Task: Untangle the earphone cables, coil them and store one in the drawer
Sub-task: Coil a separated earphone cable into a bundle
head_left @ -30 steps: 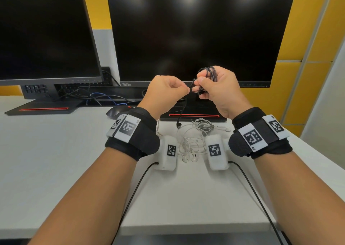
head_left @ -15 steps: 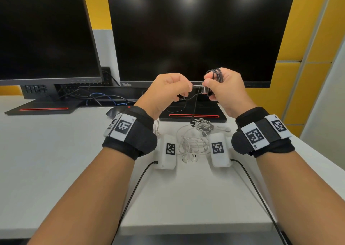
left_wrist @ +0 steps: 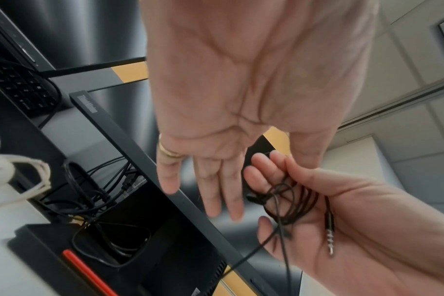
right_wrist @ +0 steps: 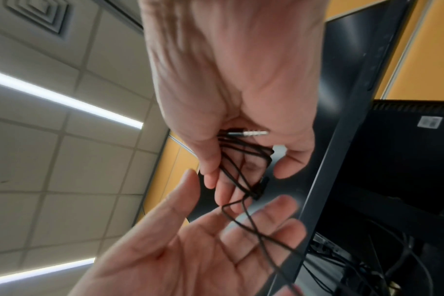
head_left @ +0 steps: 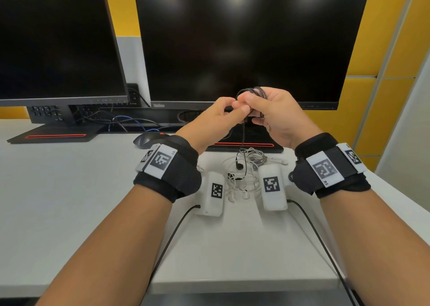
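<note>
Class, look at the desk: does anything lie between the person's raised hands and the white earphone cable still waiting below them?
Only the black earphone cable, whose loose end hangs from the right hand onto the white earphone cable. The left hand is open.

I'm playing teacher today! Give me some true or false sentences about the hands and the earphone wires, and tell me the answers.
1. The right hand holds loops of the black earphone cable. True.
2. The white earphones are coiled in the left hand. False: they lie in a tangle on the desk.
3. The black cable's metal plug lies across the right palm. True.
4. Both monitors are switched on and show pictures. False: both screens, like the big one, are dark.
5. A tail of black cable hangs down toward the desk. True.
</note>
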Tool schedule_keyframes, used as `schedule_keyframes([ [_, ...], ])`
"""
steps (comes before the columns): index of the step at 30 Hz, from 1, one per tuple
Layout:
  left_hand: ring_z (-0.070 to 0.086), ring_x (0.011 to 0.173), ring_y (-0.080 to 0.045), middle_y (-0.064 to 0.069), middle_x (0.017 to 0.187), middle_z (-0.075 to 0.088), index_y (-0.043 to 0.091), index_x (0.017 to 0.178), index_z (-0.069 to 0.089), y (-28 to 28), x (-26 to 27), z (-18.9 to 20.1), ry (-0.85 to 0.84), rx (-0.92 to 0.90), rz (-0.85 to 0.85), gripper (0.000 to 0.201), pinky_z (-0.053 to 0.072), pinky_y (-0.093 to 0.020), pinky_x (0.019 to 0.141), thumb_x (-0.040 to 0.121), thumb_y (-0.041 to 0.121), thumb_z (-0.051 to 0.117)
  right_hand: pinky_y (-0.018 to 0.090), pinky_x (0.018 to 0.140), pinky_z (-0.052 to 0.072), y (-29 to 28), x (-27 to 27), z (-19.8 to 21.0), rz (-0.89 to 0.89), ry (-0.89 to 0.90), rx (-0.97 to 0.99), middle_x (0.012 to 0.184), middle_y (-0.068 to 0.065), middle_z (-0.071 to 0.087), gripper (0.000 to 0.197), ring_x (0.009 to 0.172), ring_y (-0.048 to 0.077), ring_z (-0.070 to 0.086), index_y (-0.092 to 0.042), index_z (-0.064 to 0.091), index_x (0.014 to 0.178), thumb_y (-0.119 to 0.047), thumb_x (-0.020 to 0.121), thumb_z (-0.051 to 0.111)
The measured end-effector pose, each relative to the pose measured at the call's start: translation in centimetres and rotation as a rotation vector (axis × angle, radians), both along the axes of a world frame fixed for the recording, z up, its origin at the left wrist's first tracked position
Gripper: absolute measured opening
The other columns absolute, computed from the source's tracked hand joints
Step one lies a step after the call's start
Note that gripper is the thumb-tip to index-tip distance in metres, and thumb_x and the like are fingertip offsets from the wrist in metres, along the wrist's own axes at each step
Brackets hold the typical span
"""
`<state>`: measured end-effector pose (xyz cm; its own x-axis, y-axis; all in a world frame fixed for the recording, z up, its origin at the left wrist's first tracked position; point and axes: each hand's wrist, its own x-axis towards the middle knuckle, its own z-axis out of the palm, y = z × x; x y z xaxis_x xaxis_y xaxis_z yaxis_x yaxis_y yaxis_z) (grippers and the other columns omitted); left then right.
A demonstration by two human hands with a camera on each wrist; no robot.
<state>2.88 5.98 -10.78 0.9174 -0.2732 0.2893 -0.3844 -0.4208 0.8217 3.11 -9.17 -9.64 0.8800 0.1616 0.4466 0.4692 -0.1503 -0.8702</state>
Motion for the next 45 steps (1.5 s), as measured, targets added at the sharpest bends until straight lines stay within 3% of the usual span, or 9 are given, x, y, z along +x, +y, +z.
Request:
schedule_keyframes([
  [3, 0.068, 0.096, -0.009, 0.004, 0.088, 0.071, 0.023, 0.136, 0.039, -0.1, -0.3, -0.2, 0.031, -0.011, -0.087, 0.040, 0.044, -0.034, 0.100, 0.100, 0.036, 0.047, 0.046, 0.103, 0.043, -0.2, -0.2, 0.1, 0.057, 0.003, 0.081, 0.101, 0.001, 0.074, 0.019, 0.106, 0.020, 0.068, -0.018, 0.068, 0.097, -0.020, 0.101, 0.050],
  [7, 0.061, 0.065, -0.009, 0.006, 0.059, 0.047, 0.012, 0.109, 0.060, 0.0, -0.8, 0.0, 0.012, 0.001, -0.164, 0.024, 0.052, -0.027, 0.083, 0.104, 0.020, 0.038, 0.039, 0.101, 0.040, -0.5, -0.3, 0.6, 0.068, 0.023, 0.296, 0.119, 0.000, 0.069, 0.018, 0.113, 0.012, 0.065, -0.018, 0.063, 0.103, -0.019, 0.103, 0.045],
  [12, 0.062, 0.072, -0.009, 0.002, 0.067, 0.052, 0.014, 0.102, 0.063, -0.3, -1.8, 0.5, -0.062, -0.048, -0.277, 0.027, 0.053, -0.022, 0.082, 0.105, 0.019, 0.036, 0.031, 0.096, 0.041, -0.7, 0.3, 0.6, -0.202, -0.073, 0.000, 0.116, -0.003, 0.062, 0.016, 0.113, 0.011, 0.054, -0.025, 0.063, 0.097, -0.027, 0.101, 0.047],
  [16, 0.059, 0.071, -0.008, 0.002, 0.070, 0.055, 0.010, 0.098, 0.063, -0.2, -1.3, 0.8, -0.239, -0.196, -0.154, 0.027, 0.053, -0.031, 0.085, 0.104, 0.016, 0.037, 0.040, 0.087, 0.047, -0.6, -0.1, 0.5, -0.133, -0.056, -0.224, 0.069, -0.003, 0.057, 0.032, 0.072, 0.012, 0.055, -0.017, 0.058, 0.088, -0.034, 0.105, 0.037],
  [19, 0.057, 0.070, -0.008, 0.002, 0.071, 0.053, 0.017, 0.093, 0.062, 0.0, -0.7, 0.6, -0.308, -0.210, -0.030, 0.027, 0.052, -0.034, 0.084, 0.104, 0.019, 0.038, 0.025, 0.079, 0.042, -0.4, -0.7, 0.6, -0.027, 0.010, -0.314, 0.049, -0.005, 0.045, 0.044, 0.049, 0.006, 0.046, -0.016, 0.059, 0.084, -0.045, 0.104, 0.032],
  [29, 0.063, 0.073, -0.006, 0.002, 0.078, 0.066, 0.017, 0.090, 0.067, -0.1, -0.5, 0.3, -0.183, -0.104, -0.027, 0.023, 0.052, -0.018, 0.072, 0.101, 0.017, 0.046, 0.025, 0.068, 0.053, -1.0, -1.0, 1.1, 0.228, 0.056, 0.280, 0.060, 0.000, 0.059, 0.037, 0.057, 0.013, 0.057, -0.011, 0.059, 0.082, -0.025, 0.106, 0.035],
  [39, 0.061, 0.100, -0.001, 0.006, 0.112, 0.069, 0.024, 0.112, 0.069, -0.4, 0.0, 1.0, -0.190, -0.070, 0.037, 0.024, 0.048, -0.015, 0.084, 0.099, 0.017, 0.049, 0.033, 0.075, 0.057, -0.6, -0.9, 0.9, 0.272, 0.222, 0.235, 0.056, -0.004, 0.040, 0.041, 0.045, 0.008, 0.038, -0.017, 0.049, 0.075, -0.038, 0.106, 0.033],
  [42, 0.061, 0.078, -0.001, 0.011, 0.088, 0.068, 0.026, 0.083, 0.062, -0.5, -0.6, 1.5, 0.038, -0.150, 0.067, 0.021, 0.044, -0.019, 0.066, 0.099, 0.028, 0.049, 0.036, 0.077, 0.059, -0.1, -0.9, 0.6, 0.245, 0.214, 0.177, 0.058, -0.003, 0.040, 0.038, 0.046, 0.009, 0.038, -0.015, 0.048, 0.078, -0.036, 0.106, 0.034],
  [45, 0.064, 0.078, -0.001, 0.009, 0.074, 0.069, 0.017, 0.086, 0.068, -0.7, -1.4, 1.3, -0.172, -0.183, -0.086, 0.026, 0.049, -0.016, 0.076, 0.100, 0.027, 0.048, 0.040, 0.079, 0.060, 0.3, -0.8, 0.4, 0.273, 0.211, 0.176, 0.061, 0.000, 0.041, 0.036, 0.051, 0.010, 0.043, -0.013, 0.048, 0.080, -0.034, 0.106, 0.035],
])
